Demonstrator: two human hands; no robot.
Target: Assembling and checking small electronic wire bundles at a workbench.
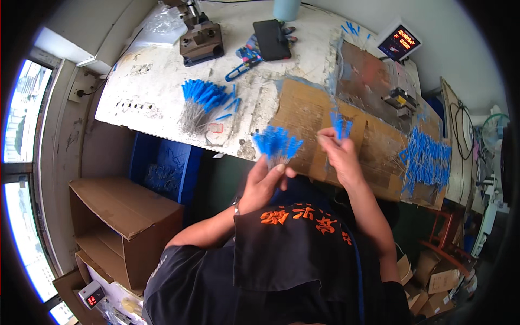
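My left hand [262, 184] is closed round the lower ends of a fanned bundle of thin metal wires with blue sleeved tips [278, 142], held near the table's front edge. To its right, my right hand [342, 158] pinches a smaller bunch of the same blue-tipped wires [340, 125] above the cardboard sheet [303, 105]. A thick pile of blue-tipped wires [203, 97] lies on the white table, left of my hands. Far to the right, a wide heap of blue-tipped wires [427, 161] rests at the edge of the cardboard.
Toward the back stand a dark metal press [200, 40], a black phone [272, 40] and a blue cup [286, 10]. A display box [399, 40] and a small machine [400, 89] are at the right. Below left are a blue bin [187, 173] and a cardboard box [127, 208].
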